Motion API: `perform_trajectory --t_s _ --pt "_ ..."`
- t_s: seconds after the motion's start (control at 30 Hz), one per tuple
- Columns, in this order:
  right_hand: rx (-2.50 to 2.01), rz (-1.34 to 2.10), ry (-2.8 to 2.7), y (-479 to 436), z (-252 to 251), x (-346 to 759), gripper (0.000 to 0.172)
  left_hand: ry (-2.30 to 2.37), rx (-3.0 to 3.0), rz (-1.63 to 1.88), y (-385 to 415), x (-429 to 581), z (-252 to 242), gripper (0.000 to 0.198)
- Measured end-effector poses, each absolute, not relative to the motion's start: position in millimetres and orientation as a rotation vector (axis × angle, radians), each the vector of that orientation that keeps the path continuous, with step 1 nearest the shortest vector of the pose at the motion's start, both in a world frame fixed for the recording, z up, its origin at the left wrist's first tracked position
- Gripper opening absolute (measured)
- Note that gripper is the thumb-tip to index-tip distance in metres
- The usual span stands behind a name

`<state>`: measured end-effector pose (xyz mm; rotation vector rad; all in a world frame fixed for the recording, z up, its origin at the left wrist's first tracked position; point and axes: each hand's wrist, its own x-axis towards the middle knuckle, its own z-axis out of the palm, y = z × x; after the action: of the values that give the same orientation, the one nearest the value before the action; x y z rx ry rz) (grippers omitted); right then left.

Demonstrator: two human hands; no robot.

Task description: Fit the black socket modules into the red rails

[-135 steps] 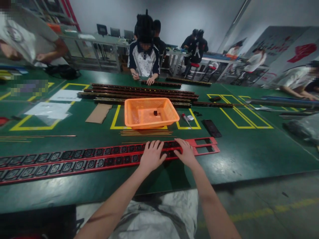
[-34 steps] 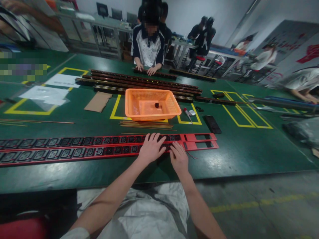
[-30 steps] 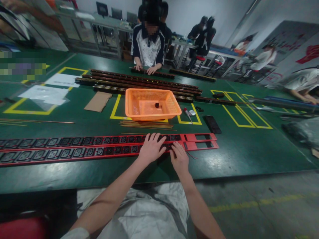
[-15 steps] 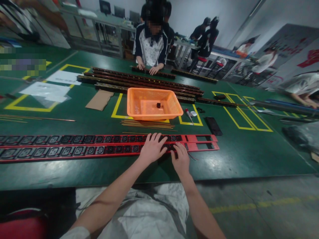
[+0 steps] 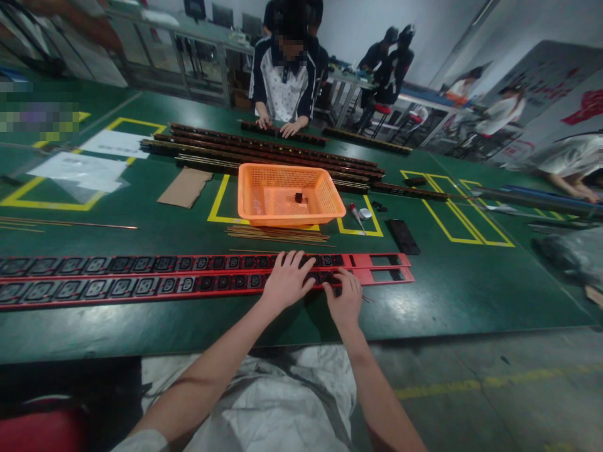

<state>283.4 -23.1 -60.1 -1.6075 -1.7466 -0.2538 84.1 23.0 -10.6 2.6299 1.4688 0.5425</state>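
Two long red power strips (image 5: 379, 277) with rows of black sockets (image 5: 145, 287) lie side by side across the table in front of me. My left hand (image 5: 288, 280) rests with fingers spread over both strips, left of their cut-out right ends. Just right of it, my right hand (image 5: 347, 296) bends its thumb and fingers round a black socket (image 5: 333, 277) in the nearer strip. The fingers partly cover that socket. Thin wire ends (image 5: 368, 299) stick out below the strip beside this hand.
Beyond the strips stands an orange basket (image 5: 291, 220) with a small black part (image 5: 298, 198) inside. Thin brass rods (image 5: 277, 235), a screwdriver (image 5: 357, 218), a black phone-like slab (image 5: 402, 236) and cardboard (image 5: 185, 187) lie around it. A co-worker (image 5: 284, 81) handles a dark rail opposite.
My right hand has shifted slightly to the right along the nearer strip, its fingers still bent over it. My left hand stays in place on the strips.
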Motion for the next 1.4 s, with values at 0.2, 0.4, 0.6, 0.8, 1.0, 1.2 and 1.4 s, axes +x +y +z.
perform_trajectory --t_s 0.2,0.4,0.6,0.8,1.0,1.2,1.4 --pt "-1.666 -0.348 -1.817 -26 -56 280 0.017 1.466 2.633 0.54 23 84 -11 0.049" --pt "-1.737 -0.341 -1.876 -27 -50 282 0.016 1.46 2.637 0.541 22 84 -11 0.048" --pt "-1.666 -0.343 -1.866 -27 -56 282 0.023 1.468 2.647 0.55 22 84 -11 0.048" --pt "-1.506 -0.347 -2.03 -30 -51 277 0.028 1.483 2.644 0.556 22 84 -13 0.048" --pt "-1.464 -0.302 -2.078 -30 -52 277 0.029 1.477 2.646 0.542 22 84 -13 0.049" --pt "-1.421 -0.238 -2.072 -28 -59 278 0.031 1.458 2.662 0.512 24 81 -14 0.051" --pt "-1.405 -0.204 -2.048 -28 -62 271 0.03 1.488 2.675 0.467 25 74 -19 0.06"
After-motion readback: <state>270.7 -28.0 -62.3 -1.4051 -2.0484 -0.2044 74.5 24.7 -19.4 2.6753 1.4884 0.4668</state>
